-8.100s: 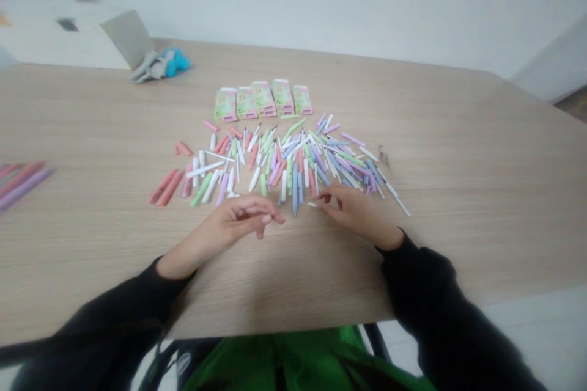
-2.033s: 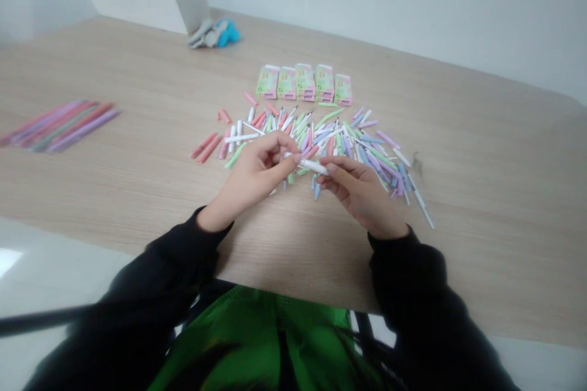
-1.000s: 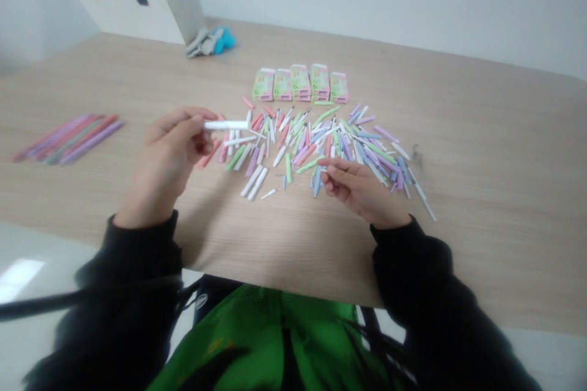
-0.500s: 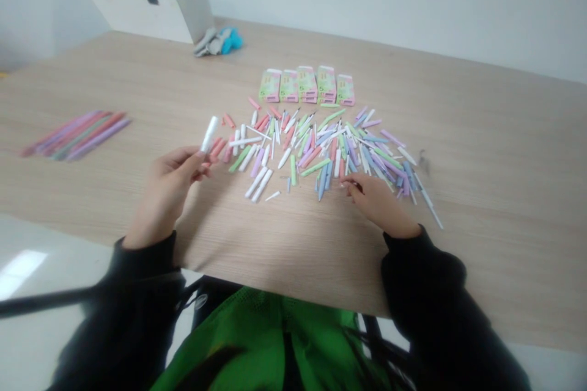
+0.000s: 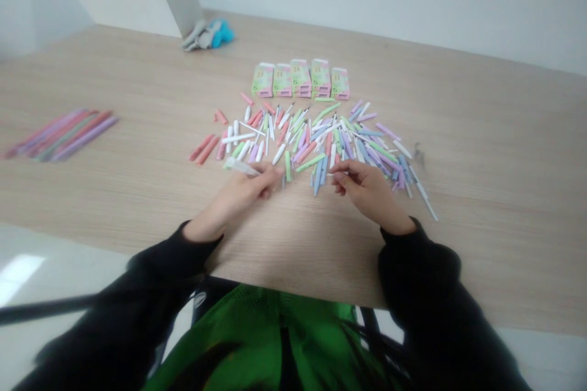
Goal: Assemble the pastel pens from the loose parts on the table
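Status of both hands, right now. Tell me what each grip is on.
Left hand: closed, holding a white pen barrel.
Right hand: fingertips pinched together; cannot tell whether it holds anything.

L hand (image 5: 250,188) w/ white pen part (image 5: 241,166), R hand (image 5: 369,190) at pastel pen pile (image 5: 358,146)

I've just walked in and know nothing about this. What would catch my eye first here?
The wide spread of pastel pen parts in the middle of the wooden table stands out most. Five green-and-pink boxes stand in a row just behind it, and a tidy group of long pastel pens lies far to the left. At the front, the left hand holds a white pen part, while the right hand sits at the spread's near edge.
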Motion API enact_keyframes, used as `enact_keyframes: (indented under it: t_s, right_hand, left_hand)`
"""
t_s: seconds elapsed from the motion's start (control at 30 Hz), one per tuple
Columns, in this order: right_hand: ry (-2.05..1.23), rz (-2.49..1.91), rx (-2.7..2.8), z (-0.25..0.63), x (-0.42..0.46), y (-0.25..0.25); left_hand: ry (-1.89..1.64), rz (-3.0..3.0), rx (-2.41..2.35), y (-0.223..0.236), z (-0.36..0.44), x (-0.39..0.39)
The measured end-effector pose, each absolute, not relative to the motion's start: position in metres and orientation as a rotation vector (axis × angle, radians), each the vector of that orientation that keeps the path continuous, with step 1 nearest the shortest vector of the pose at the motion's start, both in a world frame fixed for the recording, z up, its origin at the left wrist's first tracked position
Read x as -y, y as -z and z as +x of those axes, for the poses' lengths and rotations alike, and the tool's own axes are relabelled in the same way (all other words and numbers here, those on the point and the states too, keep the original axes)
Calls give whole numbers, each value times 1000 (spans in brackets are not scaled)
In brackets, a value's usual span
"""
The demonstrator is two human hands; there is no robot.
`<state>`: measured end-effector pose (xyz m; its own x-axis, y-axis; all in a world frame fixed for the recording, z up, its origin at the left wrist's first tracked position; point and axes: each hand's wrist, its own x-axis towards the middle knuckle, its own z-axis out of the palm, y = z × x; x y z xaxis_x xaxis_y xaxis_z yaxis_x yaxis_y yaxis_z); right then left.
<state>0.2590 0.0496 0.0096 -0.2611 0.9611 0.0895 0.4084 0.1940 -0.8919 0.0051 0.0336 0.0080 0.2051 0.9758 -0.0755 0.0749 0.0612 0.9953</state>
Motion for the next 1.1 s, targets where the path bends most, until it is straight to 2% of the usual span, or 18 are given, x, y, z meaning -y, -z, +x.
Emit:
enact_keyframes:
  t_s: [0.17, 0.43, 0.5, 0.7, 0.87, 1.0, 1.1]
  right_hand:
    - [-1285, -999, 1616, 245, -38, -16]
    - [-1297, -1075, 1738, 240, -32, -12]
    - [-1185, -1163, 1775, 247, -36, -14]
    - [-552, -1544, 2006, 262, -53, 2]
    - [-347, -1637, 2223, 256, -55, 21]
    - [-126, -1688, 2169, 252, -51, 19]
    - [-162, -1608, 2187, 240, -49, 13]
  left_hand:
    - [-757, 1466, -1086, -6, 46, -33]
    - [-753, 1352, -1044, -6, 48, -30]
    - [-779, 1281, -1049, -4, 44, -31]
    - [-862, 1169, -1054, 5, 31, -40]
    - [-824, 1302, -1094, 5, 28, -40]
    - [-823, 1317, -1101, 7, 23, -39]
    - [-823, 1302, -1135, 8, 19, -40]
